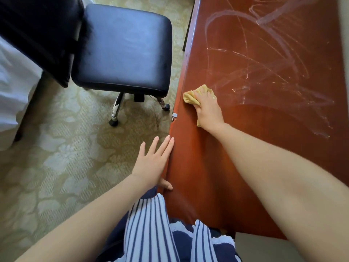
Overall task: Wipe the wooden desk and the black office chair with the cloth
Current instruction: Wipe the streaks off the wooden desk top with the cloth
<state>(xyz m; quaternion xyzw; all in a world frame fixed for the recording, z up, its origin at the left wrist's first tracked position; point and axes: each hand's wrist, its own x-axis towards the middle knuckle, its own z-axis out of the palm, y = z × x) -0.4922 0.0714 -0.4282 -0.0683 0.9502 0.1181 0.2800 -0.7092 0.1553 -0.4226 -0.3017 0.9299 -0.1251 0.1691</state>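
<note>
Pressing the yellow cloth (191,95) flat with the right grip (208,110) curled over it, near the tabletop's (255,152) 9 o'clock edge, likely chasing unwiped wood. Bracing at 7 o'clock with the open left grip (153,163), fingers (166,146) straight along that edge. Beyond, wet streaks (273,59) toward 1 o'clock, black chair (122,48) at 10 o'clock.

Premises consistent with a hotel guest room or furnished bedroom. A polished wooden desk (264,138) and a black office chair (122,50) on castors stand on patterned carpet (56,148). White bed linen (13,91) hangs at the left edge.
</note>
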